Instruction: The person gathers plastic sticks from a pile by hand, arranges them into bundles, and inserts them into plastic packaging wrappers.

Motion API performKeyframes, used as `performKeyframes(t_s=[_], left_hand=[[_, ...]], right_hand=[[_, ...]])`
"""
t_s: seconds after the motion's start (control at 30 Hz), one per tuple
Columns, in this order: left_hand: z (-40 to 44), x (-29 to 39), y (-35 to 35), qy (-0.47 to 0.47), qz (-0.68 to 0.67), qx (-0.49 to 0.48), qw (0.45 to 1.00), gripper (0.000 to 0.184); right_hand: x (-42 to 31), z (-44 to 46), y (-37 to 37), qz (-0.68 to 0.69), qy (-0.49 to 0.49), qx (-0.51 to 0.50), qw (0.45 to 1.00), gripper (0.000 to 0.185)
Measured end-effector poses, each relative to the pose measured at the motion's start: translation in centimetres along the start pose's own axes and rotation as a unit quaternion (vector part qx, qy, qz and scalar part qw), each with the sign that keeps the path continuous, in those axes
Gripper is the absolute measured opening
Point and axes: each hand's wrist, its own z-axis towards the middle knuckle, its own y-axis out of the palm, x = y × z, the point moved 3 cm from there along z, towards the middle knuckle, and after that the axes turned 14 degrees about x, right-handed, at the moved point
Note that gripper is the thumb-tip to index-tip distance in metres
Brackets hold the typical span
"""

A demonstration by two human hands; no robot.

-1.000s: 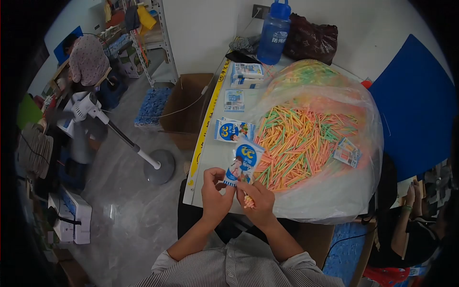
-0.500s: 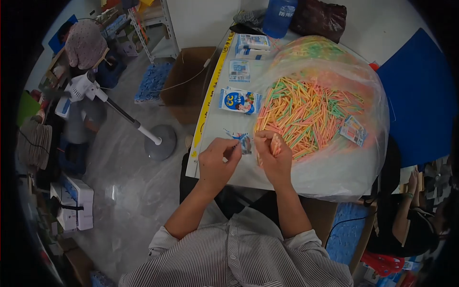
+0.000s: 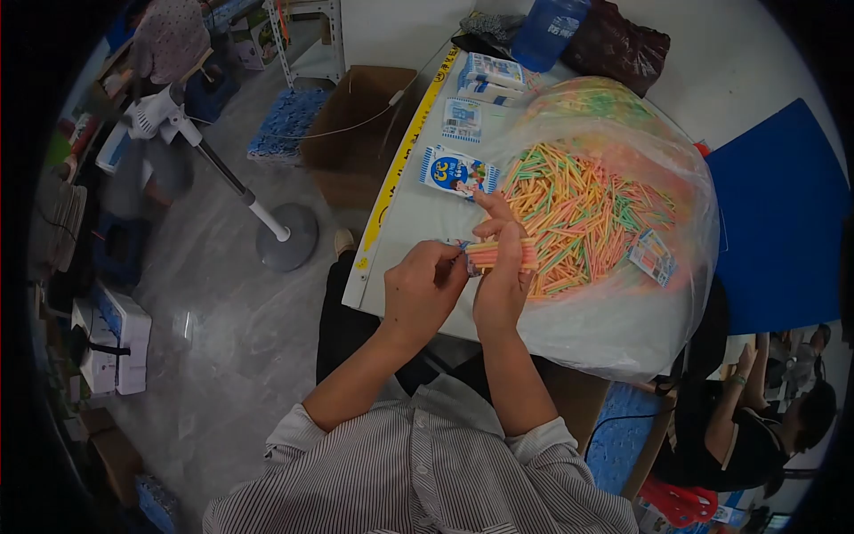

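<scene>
My right hand (image 3: 501,289) is closed around a bundle of thin pastel sticks (image 3: 503,255), pink and yellow, lying sideways with the left ends toward my left hand. My left hand (image 3: 424,287) pinches a small plastic packet (image 3: 462,244), mostly hidden by the fingers; the bundle's ends meet it, though I cannot see how far inside they are. Just beyond my right hand lies a large clear plastic bag (image 3: 614,343), spread open with a heap of loose pastel sticks (image 3: 569,209). A blue-and-white printed packet (image 3: 458,172) lies flat above my hands.
Farther up the white table (image 3: 378,267) are a small clear packet (image 3: 463,119) and stacked packets (image 3: 492,80). Another packet (image 3: 652,257) rests on the stick heap. A blue jug (image 3: 549,36) stands at the back. Left are a cardboard box (image 3: 356,133) and a fan (image 3: 169,120). Another person (image 3: 738,427) sits right.
My right hand has turned the stick bundle sideways and brought it to the packet at my left hand. That packet, earlier lying in view beside my left fingers, is now mostly covered.
</scene>
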Motion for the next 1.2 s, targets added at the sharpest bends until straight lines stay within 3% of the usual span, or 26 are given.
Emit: performKeyframes(t_s=[0.2,0.27,0.4,0.47,0.5,0.6,0.67,0.83,0.9,0.97,1.0,1.03,1.07,1.13,1.17,1.2], left_hand=[[0.1,-0.5,-0.3,-0.074,-0.039,-0.017,0.996,0.009],[-0.1,-0.5,0.0,-0.085,-0.055,-0.034,0.994,0.007],[-0.2,-0.6,0.4,-0.103,-0.062,-0.049,0.992,0.01],[-0.1,-0.7,0.4,-0.117,-0.048,-0.052,0.991,0.01],[0.0,-0.7,0.4,-0.12,-0.051,-0.058,0.99,0.01],[0.2,-0.6,0.3,-0.141,-0.07,-0.059,0.986,0.01],[0.4,-0.8,0.1,-0.158,-0.086,-0.053,0.982,0.01],[0.7,-1.1,-0.5,-0.255,-0.108,-0.038,0.96,0.01],[0.2,-1.0,-0.1,-0.2,-0.111,-0.056,0.972,0.014],[0.1,-1.4,-0.4,-0.09,-0.118,-0.062,0.987,0.032],[0.3,-1.6,-0.7,-0.033,-0.13,-0.068,0.989,0.043],[0.7,-0.7,-0.6,-0.013,-0.146,-0.1,0.984,0.063],[0.5,-0.7,-0.2,-0.008,-0.159,-0.117,0.98,0.063],[-0.5,-1.6,0.7,-0.173,-0.265,-0.225,0.921,0.055],[-0.7,-2.2,0.4,-0.167,-0.269,-0.233,0.919,0.055],[-1.2,-3.4,0.3,-0.231,-0.208,-0.291,0.905,0.048]], right_hand=[[1.3,-1.1,-1.0,-0.033,0.023,-0.046,0.998,0.027],[1.6,-1.6,-0.9,-0.018,0.105,-0.032,0.994,0.021],[2.3,-1.3,-1.6,-0.051,0.029,-0.089,0.994,0.023],[1.3,-1.5,-1.2,-0.01,0.176,-0.092,0.98,0.027],[1.4,-1.4,-1.3,-0.01,0.176,-0.091,0.98,0.027],[1.1,-1.2,-1.5,-0.03,0.111,-0.121,0.986,0.035],[0.5,-1.0,-1.9,0.005,0.083,-0.069,0.994,0.042],[1.6,-1.8,-4.0,-0.155,-0.012,-0.105,0.982,0.032],[1.6,-2.0,-5.1,-0.186,-0.062,-0.092,0.976,0.027],[0.9,-1.8,-5.6,-0.054,0.027,-0.071,0.996,0.018],[0.0,-1.6,-6.2,-0.069,0.017,-0.043,0.997,0.018],[-0.5,-1.5,-6.5,-0.001,0.112,-0.04,0.993,0.018],[-0.6,-1.7,-6.6,0.075,0.205,-0.04,0.975,0.018],[-0.1,-2.1,-6.6,0.084,0.207,-0.038,0.974,0.018],[0.0,-2.1,-6.5,0.095,0.216,-0.055,0.97,0.019],[-0.4,-2.0,-6.5,0.095,0.209,-0.049,0.972,0.019]])
